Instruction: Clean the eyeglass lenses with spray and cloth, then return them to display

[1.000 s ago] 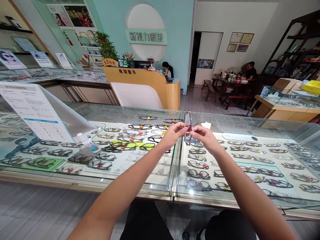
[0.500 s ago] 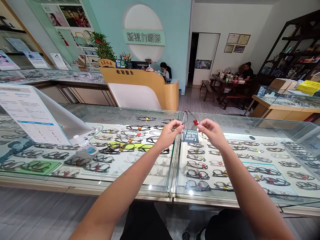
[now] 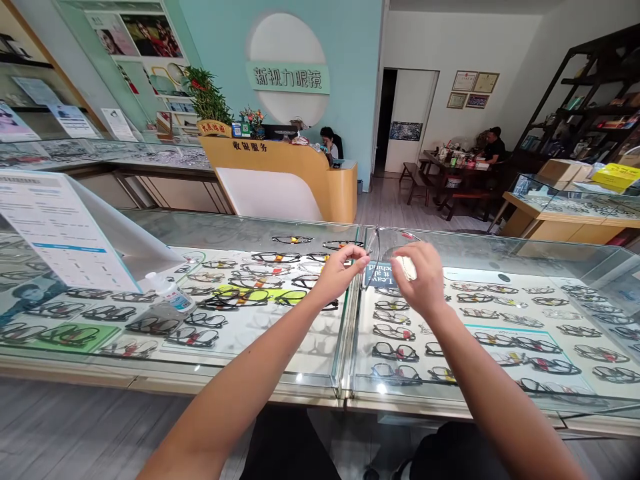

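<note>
I see the left hand pinching a thin pair of glasses between its thumb and finger. The glasses stand on end, up above the spot where two glass cases meet. The right hand is just beside them, with its fingers bent. A small cream cloth shows right by its fingers, but I can't tell if the hand grips it. Lots of other glasses lie in rows inside the cases. On the left are a clear bottle and a big folded sign. A person sits behind the yellow desk.
</note>
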`<state>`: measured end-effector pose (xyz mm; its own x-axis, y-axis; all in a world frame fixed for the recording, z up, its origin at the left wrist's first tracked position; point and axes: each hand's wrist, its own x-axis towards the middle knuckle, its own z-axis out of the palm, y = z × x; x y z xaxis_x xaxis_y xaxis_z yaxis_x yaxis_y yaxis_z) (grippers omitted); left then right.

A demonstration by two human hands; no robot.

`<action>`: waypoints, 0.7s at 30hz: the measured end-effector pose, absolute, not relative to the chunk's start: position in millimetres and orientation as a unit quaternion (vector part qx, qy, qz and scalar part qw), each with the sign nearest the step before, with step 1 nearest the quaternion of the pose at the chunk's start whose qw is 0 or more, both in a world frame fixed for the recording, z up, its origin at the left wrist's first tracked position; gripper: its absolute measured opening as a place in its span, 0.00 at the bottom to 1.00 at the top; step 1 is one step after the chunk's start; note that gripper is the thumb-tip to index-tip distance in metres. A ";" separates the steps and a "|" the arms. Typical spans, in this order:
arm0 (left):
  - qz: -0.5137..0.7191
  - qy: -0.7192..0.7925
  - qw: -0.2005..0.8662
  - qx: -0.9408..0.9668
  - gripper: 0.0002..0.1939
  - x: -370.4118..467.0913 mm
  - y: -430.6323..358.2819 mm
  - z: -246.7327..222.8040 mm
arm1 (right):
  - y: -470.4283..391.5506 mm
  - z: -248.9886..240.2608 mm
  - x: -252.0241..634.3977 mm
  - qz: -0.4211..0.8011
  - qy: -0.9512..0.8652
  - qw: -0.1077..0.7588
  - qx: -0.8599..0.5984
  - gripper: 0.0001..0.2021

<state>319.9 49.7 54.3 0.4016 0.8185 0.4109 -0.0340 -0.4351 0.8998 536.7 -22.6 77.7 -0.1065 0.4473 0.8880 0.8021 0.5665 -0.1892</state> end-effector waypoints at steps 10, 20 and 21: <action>0.471 0.280 0.426 0.720 0.19 323.9 39.6 55.7 | -14.0 57.6 527.6 -0.148 -0.730 0.494 -0.449 0.07; 0.580 0.303 0.497 0.570 0.26 318.4 52.1 62.0 | -7.9 58.3 540.2 -0.201 -0.684 0.444 -0.543 0.08; 0.590 0.303 0.500 0.557 0.27 317.8 52.9 62.5 | -7.9 58.5 541.3 -0.200 -0.682 0.436 -0.552 0.09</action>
